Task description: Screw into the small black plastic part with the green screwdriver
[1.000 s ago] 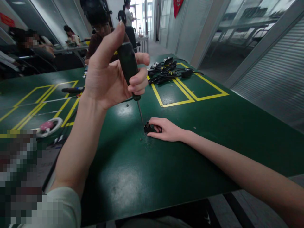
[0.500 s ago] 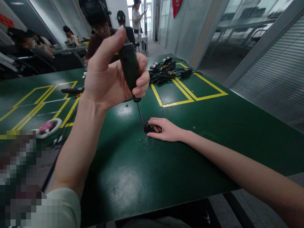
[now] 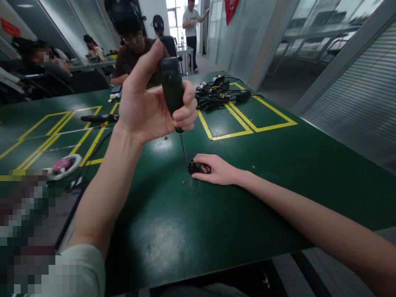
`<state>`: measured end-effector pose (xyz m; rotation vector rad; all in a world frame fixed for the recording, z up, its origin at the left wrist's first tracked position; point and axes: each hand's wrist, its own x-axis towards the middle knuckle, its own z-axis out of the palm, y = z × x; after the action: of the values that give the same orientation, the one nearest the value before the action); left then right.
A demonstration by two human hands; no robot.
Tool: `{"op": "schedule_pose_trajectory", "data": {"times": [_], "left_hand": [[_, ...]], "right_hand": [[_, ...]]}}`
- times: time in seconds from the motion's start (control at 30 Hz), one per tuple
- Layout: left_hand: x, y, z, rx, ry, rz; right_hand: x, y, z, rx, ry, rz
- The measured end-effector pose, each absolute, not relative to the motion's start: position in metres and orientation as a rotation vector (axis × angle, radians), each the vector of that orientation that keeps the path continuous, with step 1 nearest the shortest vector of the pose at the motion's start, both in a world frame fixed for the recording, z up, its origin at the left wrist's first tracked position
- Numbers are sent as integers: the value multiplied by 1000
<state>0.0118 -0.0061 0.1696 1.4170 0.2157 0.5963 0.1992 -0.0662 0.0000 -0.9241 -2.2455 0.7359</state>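
Observation:
A screwdriver [image 3: 172, 86] with a thick dark handle is held upright, slightly tilted, in my left hand [image 3: 148, 103]. Its fingers wrap the handle and the thumb points up beside it. The thin shaft runs down to a small black round part [image 3: 192, 167] on the table; whether the tip sits in a screw is too small to tell. My right hand [image 3: 216, 169] lies low on the table, thumb and fingers gripping that part from the right. A tiny screw-like piece [image 3: 183, 182] lies just in front of it.
On the green table [image 3: 247, 214] a heap of black cables [image 3: 216, 93] lies at the back. To the left are a dark-handled tool [image 3: 95, 118] and a white ring with a pink centre [image 3: 63, 166]. Across the table sits another person [image 3: 130, 53].
My left hand and the screwdriver handle have shifted slightly right, the handle turning a little. My right hand stays on the black part. A standing person in the background has moved right.

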Motion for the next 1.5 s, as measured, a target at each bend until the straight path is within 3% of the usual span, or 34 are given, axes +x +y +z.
{"op": "schedule_pose_trajectory", "data": {"times": [0.6,1.1,1.5], "left_hand": [[8,14,162,1535,109,366],[-8,-4,158,1668,222,505],[-9,9,156,1827,113,106]], "right_hand": [[199,-67,0,-917,-2243,726],[199,-68,2,-931,-2235,742],[200,-70,2,-920,-2228,743]]}}
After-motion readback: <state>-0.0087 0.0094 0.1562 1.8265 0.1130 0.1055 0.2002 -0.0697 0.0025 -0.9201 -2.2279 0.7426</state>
